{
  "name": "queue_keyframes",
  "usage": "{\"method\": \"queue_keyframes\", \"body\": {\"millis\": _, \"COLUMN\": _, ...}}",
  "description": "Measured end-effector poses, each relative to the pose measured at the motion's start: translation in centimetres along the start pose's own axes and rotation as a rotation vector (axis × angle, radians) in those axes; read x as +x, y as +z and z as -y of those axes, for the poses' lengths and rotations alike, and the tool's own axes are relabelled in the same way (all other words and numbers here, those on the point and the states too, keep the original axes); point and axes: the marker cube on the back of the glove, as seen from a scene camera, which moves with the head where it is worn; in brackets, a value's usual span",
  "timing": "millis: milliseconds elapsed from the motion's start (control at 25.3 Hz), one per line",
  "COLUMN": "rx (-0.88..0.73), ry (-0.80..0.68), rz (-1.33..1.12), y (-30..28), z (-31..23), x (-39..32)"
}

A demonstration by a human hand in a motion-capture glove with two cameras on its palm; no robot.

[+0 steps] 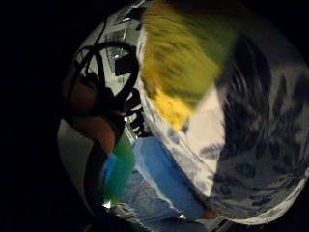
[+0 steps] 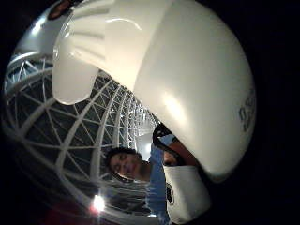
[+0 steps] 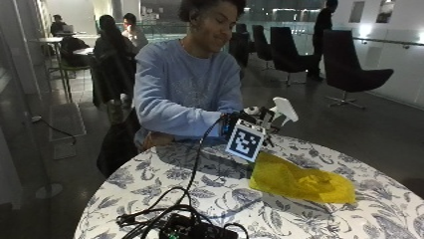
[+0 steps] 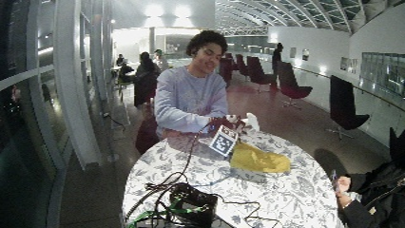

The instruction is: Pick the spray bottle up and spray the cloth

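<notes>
My gloved right hand grips the spray bottle above the table's far edge, in front of the person's chest. The bottle's white spray head sticks up past the hand and points out over the yellow cloth. The cloth lies crumpled on the floral table, below and just beyond the bottle. The white spray head fills the thumb side palm view, its trigger showing. In the little finger side palm view the green bottle body lies against the fingers, with the yellow cloth beyond it.
A black box with tangled cables sits at the near edge of the round table. A cable runs from it up to the hand. Dark chairs stand on the floor behind. The table's rim curves round on the left.
</notes>
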Motion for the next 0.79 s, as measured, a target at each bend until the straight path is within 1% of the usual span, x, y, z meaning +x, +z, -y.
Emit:
{"method": "queue_keyframes", "body": {"millis": 118, "rx": -0.019, "ry": -0.174, "rz": -0.048, "y": 1.8, "z": 1.8, "x": -2.0}}
{"method": "queue_keyframes", "body": {"millis": 276, "rx": -0.037, "ry": -0.463, "rz": -0.127, "y": 6.0, "z": 5.3, "x": -4.2}}
{"method": "queue_keyframes", "body": {"millis": 395, "rx": -0.023, "ry": -0.611, "rz": -0.196, "y": 8.9, "z": 8.2, "x": -4.8}}
{"method": "queue_keyframes", "body": {"millis": 473, "rx": 0.004, "ry": -0.66, "rz": -0.22, "y": 10.2, "z": 10.3, "x": -4.7}}
{"method": "queue_keyframes", "body": {"millis": 592, "rx": -0.005, "ry": -0.688, "rz": -0.24, "y": 11.2, "z": 12.6, "x": -3.8}}
{"method": "queue_keyframes", "body": {"millis": 789, "rx": -0.12, "ry": -0.665, "rz": -0.234, "y": 12.4, "z": 13.7, "x": -1.2}}
